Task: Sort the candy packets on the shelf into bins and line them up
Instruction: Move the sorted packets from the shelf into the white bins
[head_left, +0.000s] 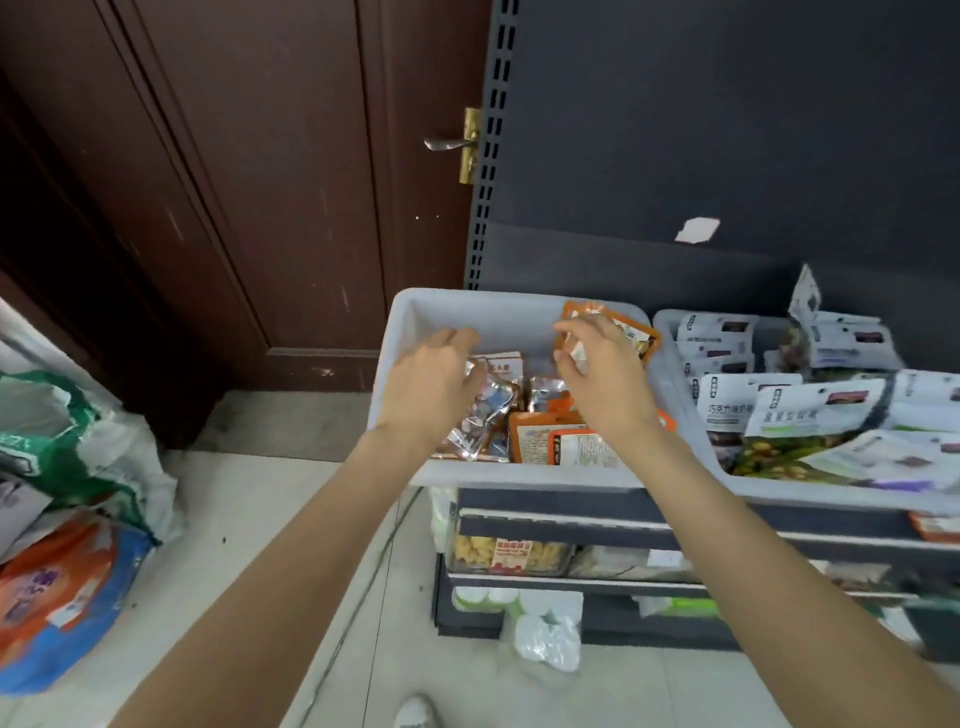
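Candy packets are in both hands: the right hand pinches an orange foil packet above the pale grey plastic bin, while the left hand grips a clear crinkly packet inside it. Best to set each upright against its neighbours, edges aligned, rows snug

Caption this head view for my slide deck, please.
Both hands: right hand lifting an orange packet from the white bin.
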